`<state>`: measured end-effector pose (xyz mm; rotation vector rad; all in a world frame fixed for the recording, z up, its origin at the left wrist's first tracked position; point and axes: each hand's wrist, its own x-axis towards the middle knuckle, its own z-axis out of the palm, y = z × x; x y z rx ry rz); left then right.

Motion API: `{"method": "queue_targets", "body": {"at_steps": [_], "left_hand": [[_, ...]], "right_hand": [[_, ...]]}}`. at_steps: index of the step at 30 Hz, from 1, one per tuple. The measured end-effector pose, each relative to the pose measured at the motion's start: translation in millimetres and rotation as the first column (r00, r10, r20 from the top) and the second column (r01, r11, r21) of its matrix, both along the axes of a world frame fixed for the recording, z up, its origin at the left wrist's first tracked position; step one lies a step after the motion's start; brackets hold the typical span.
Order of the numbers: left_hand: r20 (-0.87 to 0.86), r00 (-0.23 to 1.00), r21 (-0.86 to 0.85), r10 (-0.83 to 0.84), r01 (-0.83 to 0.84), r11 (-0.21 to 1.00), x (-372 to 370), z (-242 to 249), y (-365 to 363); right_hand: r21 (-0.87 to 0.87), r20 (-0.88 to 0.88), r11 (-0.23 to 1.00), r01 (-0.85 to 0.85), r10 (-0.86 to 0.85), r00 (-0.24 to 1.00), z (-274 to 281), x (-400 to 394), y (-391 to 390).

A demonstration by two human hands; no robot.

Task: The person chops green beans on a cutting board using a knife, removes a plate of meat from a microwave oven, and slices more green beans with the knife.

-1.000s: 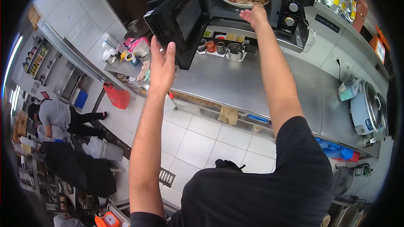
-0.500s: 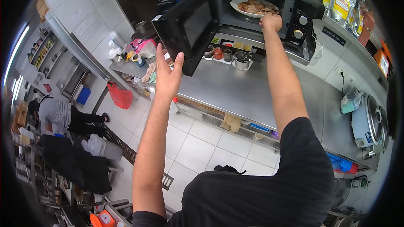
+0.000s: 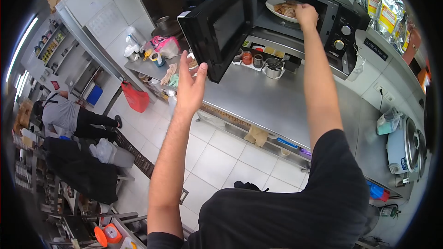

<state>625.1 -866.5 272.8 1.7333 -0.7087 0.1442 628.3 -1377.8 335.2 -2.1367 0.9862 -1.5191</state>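
Note:
My right hand [image 3: 306, 16] reaches inside the open microwave [image 3: 325, 30], its fingers curled over the food [image 3: 286, 9] on a white oval plate [image 3: 272, 3]. What the fingertips hold, if anything, is hidden. The plate stands inside the microwave. My left hand [image 3: 192, 83] is raised beside the outer edge of the black microwave door [image 3: 203, 32], which is swung out to the left. Its fingers are spread and nothing is in them.
Below the microwave, small jars [image 3: 247, 58] and a metal pot with utensils [image 3: 274, 68] stand on the steel counter [image 3: 277, 97]. A rice cooker [image 3: 399, 147] is at the right. Another person [image 3: 64, 113] bends over at the far left.
The view has shifted, so the microwave and counter appear further right. My right hand has moved over the food from the plate's edge. My left hand stays open by the door.

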Motion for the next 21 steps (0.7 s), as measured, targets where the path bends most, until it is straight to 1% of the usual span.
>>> {"method": "queue_targets", "body": {"at_steps": [1, 2, 5, 6, 8, 9, 12, 13, 16, 17, 20, 21], "left_hand": [[0.01, 1.0, 0.014, 0.001, -0.001, 1.0, 4, -1, 0], [0.023, 1.0, 0.029, -0.001, 0.001, 1.0, 6, -1, -2], [0.068, 0.998, 0.027, 0.011, -0.013, 1.0, 13, 0, -8], [0.088, 0.996, 0.026, 0.012, -0.014, 1.0, 14, 1, -10], [0.14, 0.99, 0.041, 0.03, -0.036, 0.999, 16, 2, -13], [0.154, 0.987, 0.045, 0.034, -0.041, 0.998, 23, -3, -13], [0.171, 0.985, 0.04, 0.037, -0.045, 0.998, 31, -8, -14], [0.176, 0.984, 0.036, 0.036, -0.043, 0.998, 33, -8, -14], [0.147, 0.989, 0.0, -0.02, 0.02, 1.0, 27, -1, -13], [0.136, 0.991, 0.022, 0.001, -0.004, 1.0, 23, 2, -12], [0.126, 0.991, 0.062, 0.043, -0.051, 0.997, 11, 13, -11], [0.134, 0.99, 0.057, 0.041, -0.049, 0.997, 10, 13, -11]], "right_hand": [[0.104, 0.027, 0.994, 0.02, -0.023, 0.999, -3, -24, 39], [0.209, 0.054, 0.977, 0.041, -0.054, 0.997, -5, -39, 58], [0.366, 0.115, 0.918, 0.153, -0.208, 0.971, -36, -39, 38], [0.466, 0.109, 0.883, 0.063, -0.128, 0.986, -36, -44, 38], [0.636, 0.134, 0.763, -0.119, 0.043, 0.99, -26, -46, 38], [0.645, 0.19, 0.729, -0.229, 0.137, 0.972, -22, -47, 34], [0.701, 0.3, 0.63, -0.334, 0.165, 0.94, -16, -30, -2], [0.696, 0.294, 0.622, -0.359, 0.209, 0.933, -11, -28, -9], [0.733, 0.379, 0.541, -0.411, 0.177, 0.908, -11, -14, -15], [0.718, 0.461, 0.479, -0.506, 0.219, 0.86, -14, -13, -15], [0.734, 0.48, 0.401, -0.548, 0.264, 0.837, -16, -7, -32], [0.72, 0.501, 0.421, -0.552, 0.235, 0.833, -19, -2, -35]]}}
